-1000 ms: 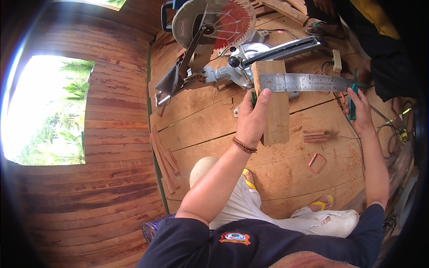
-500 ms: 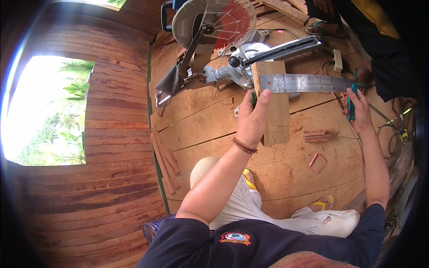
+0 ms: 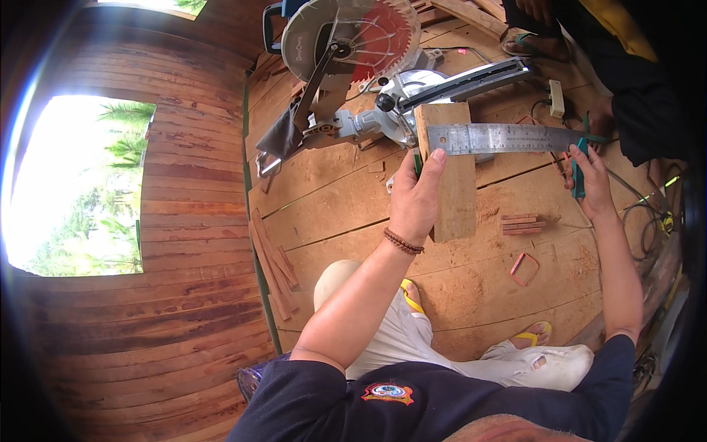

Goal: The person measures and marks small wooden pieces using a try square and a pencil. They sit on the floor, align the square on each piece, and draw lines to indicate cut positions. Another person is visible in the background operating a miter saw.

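A short wooden board (image 3: 454,191) is held up in front of me, its long side toward my body. My left hand (image 3: 414,193) is closed round its left edge, thumb near the end of a metal blade; a small green object (image 3: 418,163) shows by the fingers, its kind unclear. The steel blade with ruled marks belongs to a try square (image 3: 508,138) and lies across the board, reaching far to the right. At that end my right hand (image 3: 589,180) is closed on the square's teal handle.
A miter saw (image 3: 353,44) with a toothed blade stands beyond the board. On the plank floor lie a few small wood strips (image 3: 521,224), a red-handled loop (image 3: 524,269) and long offcuts (image 3: 272,265) by the wall. Another person's foot (image 3: 541,48) and cables (image 3: 626,188) are at the right.
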Demonstrator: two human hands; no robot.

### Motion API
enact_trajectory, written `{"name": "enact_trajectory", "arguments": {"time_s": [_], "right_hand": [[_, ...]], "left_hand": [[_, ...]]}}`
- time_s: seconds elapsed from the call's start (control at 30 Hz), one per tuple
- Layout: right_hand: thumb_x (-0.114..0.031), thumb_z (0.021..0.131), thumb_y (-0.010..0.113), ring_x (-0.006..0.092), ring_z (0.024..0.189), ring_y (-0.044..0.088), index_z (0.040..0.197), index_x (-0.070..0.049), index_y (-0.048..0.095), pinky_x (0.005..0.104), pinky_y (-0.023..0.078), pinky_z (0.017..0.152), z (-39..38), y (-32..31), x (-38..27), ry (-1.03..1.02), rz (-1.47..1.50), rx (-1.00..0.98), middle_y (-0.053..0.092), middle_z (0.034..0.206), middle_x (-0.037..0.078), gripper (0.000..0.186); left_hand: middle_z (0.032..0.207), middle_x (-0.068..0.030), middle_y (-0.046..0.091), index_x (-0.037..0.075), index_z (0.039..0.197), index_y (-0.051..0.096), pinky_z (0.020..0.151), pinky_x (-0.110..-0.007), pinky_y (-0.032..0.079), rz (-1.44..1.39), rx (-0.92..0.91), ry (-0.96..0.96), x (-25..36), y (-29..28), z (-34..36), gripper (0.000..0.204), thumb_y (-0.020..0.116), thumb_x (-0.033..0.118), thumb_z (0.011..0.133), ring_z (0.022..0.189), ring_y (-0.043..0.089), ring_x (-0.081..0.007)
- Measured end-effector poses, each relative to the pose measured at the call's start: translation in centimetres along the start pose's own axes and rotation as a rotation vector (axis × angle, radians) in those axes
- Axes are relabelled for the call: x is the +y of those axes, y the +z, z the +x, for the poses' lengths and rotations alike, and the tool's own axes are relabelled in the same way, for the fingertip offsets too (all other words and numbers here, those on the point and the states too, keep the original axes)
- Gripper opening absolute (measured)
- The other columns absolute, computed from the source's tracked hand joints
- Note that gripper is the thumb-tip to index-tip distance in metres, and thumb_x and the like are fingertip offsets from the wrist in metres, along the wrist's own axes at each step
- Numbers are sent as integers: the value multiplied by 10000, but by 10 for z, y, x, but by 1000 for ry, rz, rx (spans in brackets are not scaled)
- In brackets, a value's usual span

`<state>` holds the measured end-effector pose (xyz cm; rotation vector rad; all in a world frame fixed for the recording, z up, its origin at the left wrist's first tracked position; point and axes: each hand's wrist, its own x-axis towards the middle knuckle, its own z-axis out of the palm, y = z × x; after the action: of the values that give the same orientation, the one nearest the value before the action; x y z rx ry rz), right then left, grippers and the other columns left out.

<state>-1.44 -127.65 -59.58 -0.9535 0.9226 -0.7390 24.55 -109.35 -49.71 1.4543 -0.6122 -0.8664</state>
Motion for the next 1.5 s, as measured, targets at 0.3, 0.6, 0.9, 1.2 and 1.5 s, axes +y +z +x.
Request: {"name": "enact_trajectory", "arguments": {"time_s": [0.3, 0.6, 0.9, 1.2, 1.5], "right_hand": [[-338, 942, 669, 77, 547, 495, 955, -129, 546, 224, 434, 502, 1, -1, 0, -15, -13, -5, 514, 714, -16, 243], [-319, 945, 667, 64, 555, 490, 982, -115, 568, 218, 433, 505, 1, 0, -4, -32, 0, 3, 513, 719, -19, 229], [-308, 965, 644, 59, 520, 493, 993, -128, 551, 207, 415, 478, 1, 1, -4, -34, -3, 14, 527, 715, -28, 204], [-323, 959, 652, 59, 516, 490, 987, -120, 553, 210, 418, 472, 0, 0, -3, -42, -16, 14, 527, 712, -26, 227], [-325, 944, 669, 68, 516, 490, 981, -125, 555, 225, 416, 478, 4, -5, 5, -23, 31, 24, 521, 688, -24, 233]], "left_hand": [[935, 35, 584, 28, 1117, 604, 745, -222, 427, 3, 0, 3, 2, 1, 0, 326, 594, 331, 995, 836, 489, -46], [1026, 38, 598, 36, 1173, 609, 847, -232, 419, -128, 9, -41, 0, 1, 2, 304, 588, 284, 998, 934, 499, -46], [1045, 45, 602, 43, 1146, 621, 878, -226, 404, -105, 20, 1, 0, -1, 1, 266, 584, 262, 999, 963, 499, -44], [1071, 23, 587, 66, 1115, 602, 948, -269, 391, -71, -1, -9, 7, 3, -1, 262, 538, 294, 1002, 1042, 512, -75], [1079, 1, 609, 43, 1136, 597, 906, -278, 445, -14, 10, -4, -1, -1, 0, 290, 531, 295, 1008, 1012, 559, -95]]}}
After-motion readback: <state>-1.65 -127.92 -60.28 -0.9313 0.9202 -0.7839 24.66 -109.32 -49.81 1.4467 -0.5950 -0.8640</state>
